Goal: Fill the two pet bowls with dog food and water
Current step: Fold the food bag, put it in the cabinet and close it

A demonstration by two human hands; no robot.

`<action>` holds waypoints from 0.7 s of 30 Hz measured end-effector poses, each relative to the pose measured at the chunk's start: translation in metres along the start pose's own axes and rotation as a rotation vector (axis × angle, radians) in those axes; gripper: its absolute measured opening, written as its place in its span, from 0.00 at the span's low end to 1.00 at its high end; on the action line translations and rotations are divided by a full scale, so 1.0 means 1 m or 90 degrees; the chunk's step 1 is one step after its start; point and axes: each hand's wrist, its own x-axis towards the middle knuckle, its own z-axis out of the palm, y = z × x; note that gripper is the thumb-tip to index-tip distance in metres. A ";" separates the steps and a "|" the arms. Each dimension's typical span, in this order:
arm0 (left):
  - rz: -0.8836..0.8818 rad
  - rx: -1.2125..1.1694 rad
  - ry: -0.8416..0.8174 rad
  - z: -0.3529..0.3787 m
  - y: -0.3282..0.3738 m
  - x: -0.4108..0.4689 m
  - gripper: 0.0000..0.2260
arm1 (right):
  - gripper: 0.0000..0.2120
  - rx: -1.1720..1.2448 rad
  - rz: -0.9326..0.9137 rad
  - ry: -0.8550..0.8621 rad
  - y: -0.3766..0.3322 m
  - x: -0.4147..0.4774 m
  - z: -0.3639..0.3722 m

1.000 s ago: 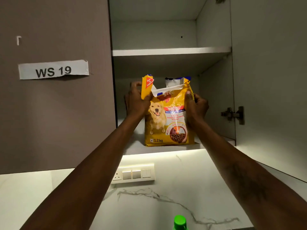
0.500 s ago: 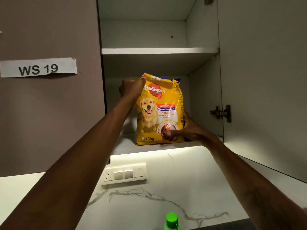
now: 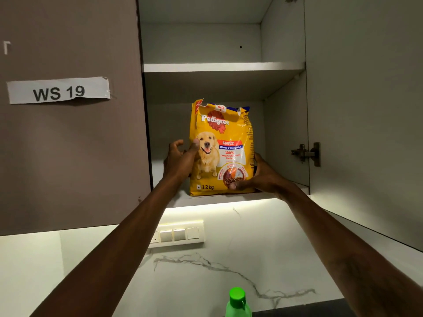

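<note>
The bottom edge cuts off the green-capped bottle point(image 3: 237, 302) below its shoulder.

A yellow dog food bag point(image 3: 223, 152) with a torn-open top stands upright on the bottom shelf point(image 3: 177, 200) of an open wall cupboard. The left hand point(image 3: 180, 160) holds its left edge, thumb laid on the front by the printed dog. The right hand point(image 3: 263, 177) grips the lower right corner, thumb across the front. A paper label point(image 3: 58, 90) reading "WS 19" is stuck on the closed door beside it. Below, a switch panel point(image 3: 178, 234) sits on the marble wall, and a green-capped bottle point(image 3: 237, 302) pokes up at the bottom edge.
</note>
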 end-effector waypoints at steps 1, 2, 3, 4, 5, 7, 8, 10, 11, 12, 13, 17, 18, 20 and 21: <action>-0.034 -0.009 -0.019 -0.001 -0.007 -0.004 0.46 | 0.50 -0.005 -0.002 -0.007 0.000 0.002 0.000; -0.066 -0.024 -0.037 -0.002 -0.013 -0.006 0.45 | 0.49 -0.010 -0.001 -0.014 -0.001 0.004 0.001; -0.089 -0.037 -0.053 -0.002 -0.016 -0.009 0.43 | 0.48 -0.010 -0.002 -0.022 -0.002 0.006 0.002; -0.098 -0.042 -0.066 -0.002 -0.019 -0.011 0.40 | 0.44 -0.012 -0.004 -0.028 -0.003 0.007 0.003; -0.099 -0.041 -0.075 -0.002 -0.022 -0.012 0.36 | 0.41 -0.013 -0.010 -0.036 -0.004 0.008 0.004; -0.097 -0.044 -0.113 -0.004 -0.025 -0.014 0.38 | 0.36 -0.013 -0.021 -0.044 -0.004 0.009 0.006; -0.092 -0.043 -0.138 -0.005 -0.027 -0.015 0.42 | 0.34 -0.016 -0.028 -0.045 -0.004 0.009 0.007; -0.065 0.006 -0.160 -0.007 -0.030 -0.017 0.49 | 0.33 -0.020 -0.029 -0.046 -0.004 0.008 0.007; -0.048 0.031 -0.159 -0.008 -0.030 -0.019 0.50 | 0.33 -0.022 -0.026 -0.045 -0.004 0.006 0.007; -0.038 0.046 -0.154 -0.008 -0.031 -0.020 0.51 | 0.33 -0.031 -0.020 -0.042 -0.004 0.005 0.007; -0.034 0.054 -0.148 -0.009 -0.031 -0.022 0.51 | 0.34 -0.037 -0.017 -0.042 -0.004 0.003 0.006; -0.025 0.075 -0.133 -0.010 -0.031 -0.033 0.47 | 0.46 -0.062 0.009 -0.021 -0.006 -0.010 0.006; -0.016 0.092 -0.129 -0.011 -0.032 -0.034 0.46 | 0.49 -0.065 0.017 -0.011 -0.008 -0.014 0.006; -0.005 0.131 -0.120 -0.013 -0.030 -0.040 0.45 | 0.56 -0.067 0.044 0.018 -0.009 -0.022 0.004; -0.004 0.144 -0.111 -0.015 -0.029 -0.044 0.44 | 0.59 -0.066 0.054 0.030 -0.011 -0.028 0.003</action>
